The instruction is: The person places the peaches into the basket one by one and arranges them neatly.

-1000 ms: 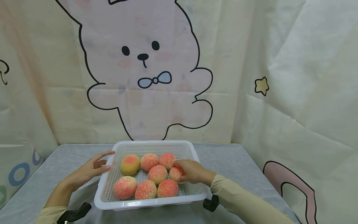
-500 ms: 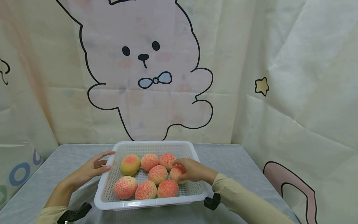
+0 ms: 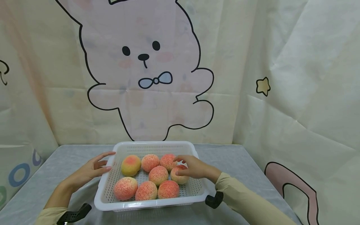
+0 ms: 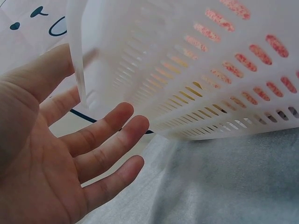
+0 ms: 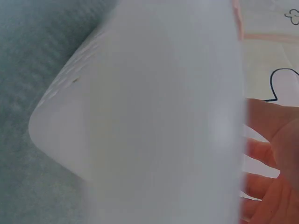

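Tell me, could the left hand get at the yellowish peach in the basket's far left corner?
Probably yes. The left hand rests open at the basket rim, the yellowish peach lies just inside that wall, uncovered, and the basket is open-topped.

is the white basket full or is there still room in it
Nearly full. Eight peaches cover most of the white basket floor; the right hand grips one inside.
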### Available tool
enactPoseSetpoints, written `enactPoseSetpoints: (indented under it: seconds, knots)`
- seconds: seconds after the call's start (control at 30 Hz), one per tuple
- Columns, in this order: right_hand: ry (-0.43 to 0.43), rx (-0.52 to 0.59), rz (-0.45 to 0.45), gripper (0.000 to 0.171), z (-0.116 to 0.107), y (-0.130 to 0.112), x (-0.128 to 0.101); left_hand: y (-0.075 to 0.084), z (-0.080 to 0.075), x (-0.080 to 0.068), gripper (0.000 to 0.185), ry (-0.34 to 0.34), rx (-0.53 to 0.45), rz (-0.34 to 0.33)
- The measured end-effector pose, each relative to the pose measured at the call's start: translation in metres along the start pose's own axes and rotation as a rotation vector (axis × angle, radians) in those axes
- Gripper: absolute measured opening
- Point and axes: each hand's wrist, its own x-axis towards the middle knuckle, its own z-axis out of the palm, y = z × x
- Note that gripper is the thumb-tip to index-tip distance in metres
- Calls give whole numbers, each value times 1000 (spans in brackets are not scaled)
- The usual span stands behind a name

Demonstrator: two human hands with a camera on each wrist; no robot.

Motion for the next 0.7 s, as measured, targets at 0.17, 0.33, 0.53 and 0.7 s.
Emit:
enactPoseSetpoints:
  seconds: [0.17, 0.33, 0.53, 0.7]
  knots:
    - [17, 12, -5, 47, -3, 2, 0, 0, 0, -1, 73, -4, -3, 2]
    - [46, 38, -32, 48, -8, 4, -1, -1, 0, 1, 73, -3, -6, -2]
    - [87, 104, -28, 45, -13, 6, -2, 1, 0, 0, 73, -4, 1, -8]
    - [126, 145, -36, 44, -17, 7, -3, 1, -1, -1, 74, -14, -1, -2]
